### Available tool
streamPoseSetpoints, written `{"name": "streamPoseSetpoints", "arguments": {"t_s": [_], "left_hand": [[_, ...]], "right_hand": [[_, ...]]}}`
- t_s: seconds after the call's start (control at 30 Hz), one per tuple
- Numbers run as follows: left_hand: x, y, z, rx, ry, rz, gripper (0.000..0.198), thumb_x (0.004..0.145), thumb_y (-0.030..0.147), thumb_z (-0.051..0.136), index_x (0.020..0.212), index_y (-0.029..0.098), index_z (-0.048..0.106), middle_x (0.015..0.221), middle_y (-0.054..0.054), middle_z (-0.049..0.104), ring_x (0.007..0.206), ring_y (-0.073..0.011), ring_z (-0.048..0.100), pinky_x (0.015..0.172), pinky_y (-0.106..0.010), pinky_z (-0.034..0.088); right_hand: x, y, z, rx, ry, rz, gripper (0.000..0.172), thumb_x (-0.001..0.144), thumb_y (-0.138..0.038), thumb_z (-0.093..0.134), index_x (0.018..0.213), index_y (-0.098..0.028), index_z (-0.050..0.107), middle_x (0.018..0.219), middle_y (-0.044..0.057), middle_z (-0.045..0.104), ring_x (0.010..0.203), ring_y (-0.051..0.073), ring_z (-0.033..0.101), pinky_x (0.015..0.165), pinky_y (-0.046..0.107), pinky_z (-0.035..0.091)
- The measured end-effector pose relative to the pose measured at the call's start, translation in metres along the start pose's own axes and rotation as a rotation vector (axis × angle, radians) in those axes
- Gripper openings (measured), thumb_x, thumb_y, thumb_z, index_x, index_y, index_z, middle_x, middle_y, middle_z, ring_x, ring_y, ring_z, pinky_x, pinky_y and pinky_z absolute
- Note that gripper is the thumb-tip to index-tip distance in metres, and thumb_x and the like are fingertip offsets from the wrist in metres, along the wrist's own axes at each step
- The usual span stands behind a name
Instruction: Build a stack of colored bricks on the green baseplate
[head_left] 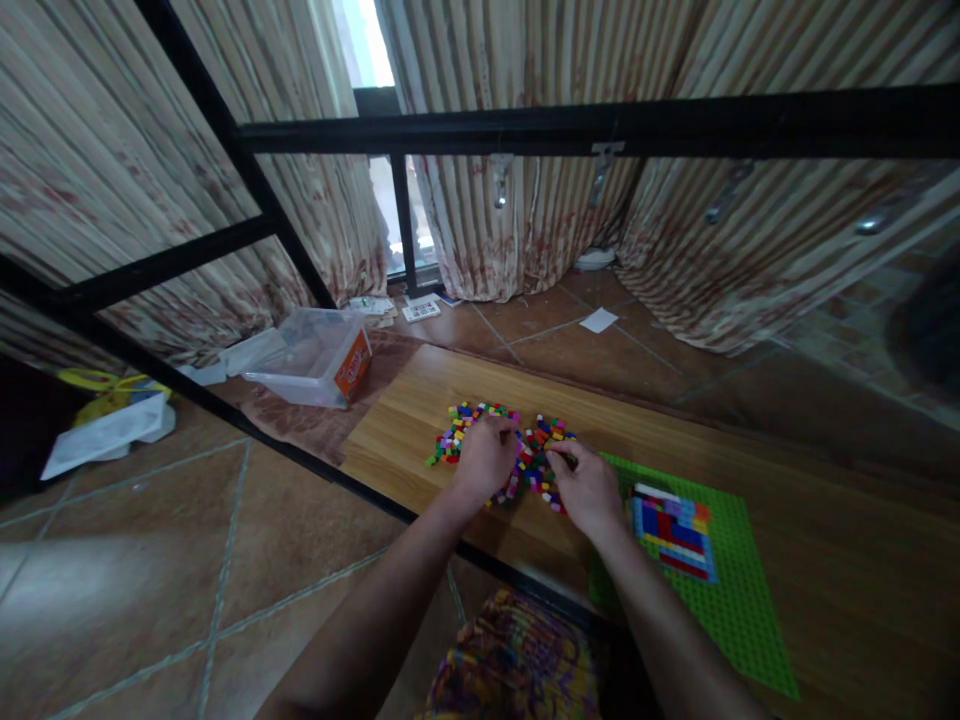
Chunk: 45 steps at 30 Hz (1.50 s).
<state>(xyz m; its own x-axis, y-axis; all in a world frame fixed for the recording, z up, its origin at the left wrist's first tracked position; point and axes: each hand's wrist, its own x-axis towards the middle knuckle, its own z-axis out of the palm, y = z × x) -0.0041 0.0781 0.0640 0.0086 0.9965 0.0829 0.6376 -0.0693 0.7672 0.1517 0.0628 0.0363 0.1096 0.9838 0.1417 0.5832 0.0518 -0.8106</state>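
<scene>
Small toy bricks (544, 432) in many colours lie in a loose pile on the wooden table. My left hand (486, 458) rests over the left part of the pile, its fingers curled in and the thumb near the fingertips. At the pile's right side, my right hand (591, 490) has its thumb and index finger closed in a pinch. Whatever either hand holds is too small to make out. To the right of my right hand lies a green baseplate (739, 590), and on it a block of joined bricks (673, 535) in blue, red, white and other colours.
The wooden table (420, 400) stretches off to the right. Left of it, on the floor, stands a clear plastic box (307, 355) with an orange label. A black metal frame (420, 135) crosses behind and along the left. Striped curtains (517, 220) hang at the back.
</scene>
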Motion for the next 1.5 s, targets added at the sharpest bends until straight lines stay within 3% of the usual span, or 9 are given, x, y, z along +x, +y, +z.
{"name": "streamPoseSetpoints", "arguments": {"t_s": [0.07, 0.17, 0.37, 0.57, 0.83, 1.0, 1.3, 1.5], "left_hand": [[0.005, 0.002, -0.004, 0.128, -0.018, 0.020, 0.026, 0.082, 0.014, 0.047, 0.080, 0.018, 0.072, 0.083, -0.006, 0.070, 0.077, -0.0171, 0.061, 0.078, -0.029, 0.046], [0.008, -0.002, -0.011, 0.197, 0.011, -0.012, 0.029, 0.084, 0.015, 0.045, 0.089, 0.019, 0.073, 0.094, -0.008, 0.070, 0.085, -0.0180, 0.063, 0.082, -0.030, 0.046], [0.019, -0.041, -0.037, 0.316, 0.254, -0.268, 0.029, 0.084, 0.026, 0.052, 0.106, 0.019, 0.069, 0.103, -0.009, 0.070, 0.095, -0.0202, 0.063, 0.085, -0.030, 0.046], [0.034, -0.063, -0.042, 0.414, 0.157, -0.397, 0.028, 0.080, 0.039, 0.057, 0.095, 0.019, 0.069, 0.095, -0.010, 0.071, 0.096, -0.0239, 0.063, 0.081, -0.031, 0.046], [0.045, -0.056, -0.037, 0.437, 0.107, -0.465, 0.025, 0.076, 0.026, 0.054, 0.095, 0.019, 0.069, 0.106, -0.014, 0.070, 0.104, -0.0273, 0.063, 0.083, -0.035, 0.047], [0.048, -0.054, -0.038, 0.463, 0.076, -0.448, 0.024, 0.075, 0.023, 0.056, 0.095, 0.020, 0.069, 0.104, -0.014, 0.071, 0.103, -0.0276, 0.064, 0.083, -0.035, 0.047], [0.049, -0.064, -0.032, 0.498, 0.081, -0.333, 0.023, 0.079, 0.018, 0.052, 0.097, 0.019, 0.066, 0.106, -0.010, 0.069, 0.102, -0.0202, 0.062, 0.086, -0.028, 0.044], [0.054, -0.067, -0.036, 0.425, 0.088, -0.315, 0.020, 0.073, 0.015, 0.058, 0.091, 0.017, 0.066, 0.093, -0.009, 0.069, 0.096, -0.0200, 0.062, 0.081, -0.027, 0.044]], "right_hand": [[0.003, 0.001, 0.003, -0.091, -0.025, -0.073, 0.021, 0.079, -0.031, 0.054, 0.085, -0.021, 0.072, 0.087, 0.006, 0.072, 0.078, 0.020, 0.065, 0.075, 0.034, 0.050], [0.002, 0.002, 0.004, -0.114, -0.059, -0.092, 0.025, 0.080, -0.029, 0.053, 0.095, -0.020, 0.071, 0.096, 0.008, 0.073, 0.086, 0.021, 0.066, 0.081, 0.036, 0.050], [-0.003, 0.009, -0.007, -0.043, -0.044, -0.049, 0.029, 0.083, -0.033, 0.053, 0.102, -0.021, 0.070, 0.095, 0.007, 0.073, 0.083, 0.021, 0.068, 0.079, 0.036, 0.052], [-0.020, 0.009, -0.013, 0.197, -0.064, 0.034, 0.033, 0.086, -0.043, 0.052, 0.105, -0.022, 0.069, 0.096, 0.008, 0.071, 0.068, 0.019, 0.069, 0.059, 0.032, 0.056], [-0.037, 0.009, -0.016, 0.290, -0.070, 0.021, 0.033, 0.085, -0.047, 0.055, 0.099, -0.021, 0.070, 0.109, 0.010, 0.067, 0.075, 0.019, 0.068, 0.065, 0.034, 0.059], [-0.041, 0.010, -0.016, 0.312, -0.051, 0.024, 0.032, 0.086, -0.047, 0.055, 0.097, -0.021, 0.070, 0.107, 0.009, 0.067, 0.075, 0.019, 0.067, 0.066, 0.034, 0.059], [-0.046, 0.013, -0.013, 0.283, -0.030, 0.000, 0.031, 0.086, -0.045, 0.054, 0.094, -0.021, 0.072, 0.105, 0.009, 0.069, 0.088, 0.021, 0.067, 0.074, 0.034, 0.057], [-0.045, 0.012, -0.012, 0.297, -0.020, 0.003, 0.030, 0.087, -0.045, 0.054, 0.094, -0.021, 0.072, 0.103, 0.009, 0.070, 0.083, 0.019, 0.067, 0.075, 0.034, 0.056]]}}
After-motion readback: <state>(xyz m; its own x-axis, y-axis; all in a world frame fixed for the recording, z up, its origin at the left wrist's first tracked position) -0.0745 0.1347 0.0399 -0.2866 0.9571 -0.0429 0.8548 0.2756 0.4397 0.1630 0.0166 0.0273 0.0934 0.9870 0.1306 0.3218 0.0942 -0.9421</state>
